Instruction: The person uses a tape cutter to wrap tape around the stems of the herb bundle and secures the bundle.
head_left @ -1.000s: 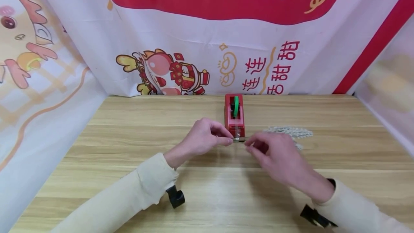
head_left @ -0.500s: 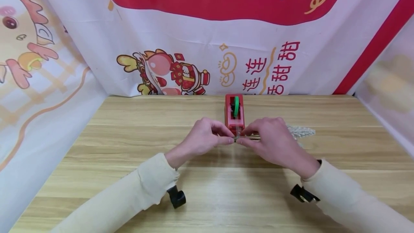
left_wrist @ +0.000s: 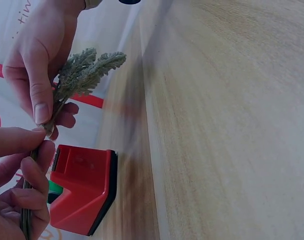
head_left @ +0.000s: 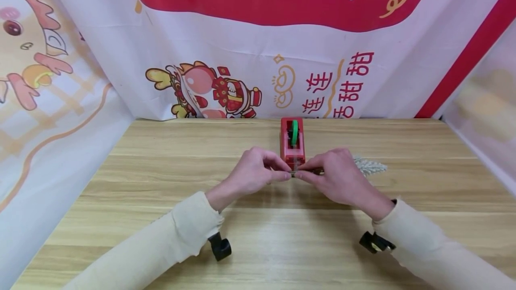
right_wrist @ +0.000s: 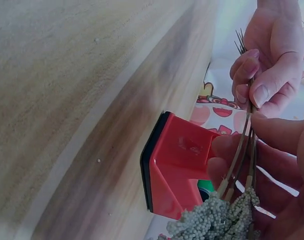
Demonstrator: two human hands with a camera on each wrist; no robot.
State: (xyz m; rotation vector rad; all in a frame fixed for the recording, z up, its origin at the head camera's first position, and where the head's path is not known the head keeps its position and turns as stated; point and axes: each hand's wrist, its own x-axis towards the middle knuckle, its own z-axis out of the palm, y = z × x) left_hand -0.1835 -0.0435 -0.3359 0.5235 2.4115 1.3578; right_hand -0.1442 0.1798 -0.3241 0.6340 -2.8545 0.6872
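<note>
Fingertips of the left hand (head_left: 255,171) pinch a bunch (right_wrist: 211,220) of dried plants near the centre of the head view; the right hand (head_left: 340,177) pinches the same stems (right_wrist: 249,111) just beside. One second ago, a gap separated both hands; now this gap is nearly closed, while the left hand has stayed. Behind the fingers stands a red tape dispenser (head_left: 292,151) with a green ring (head_left: 294,133). The wooden table (head_left: 262,245) spreads toward the lower middle; its far edge meets printed cloth (head_left: 242,41). The stems look thin, brownish; the plant heads (head_left: 368,166), at right, are grainy, grey-green.
</note>
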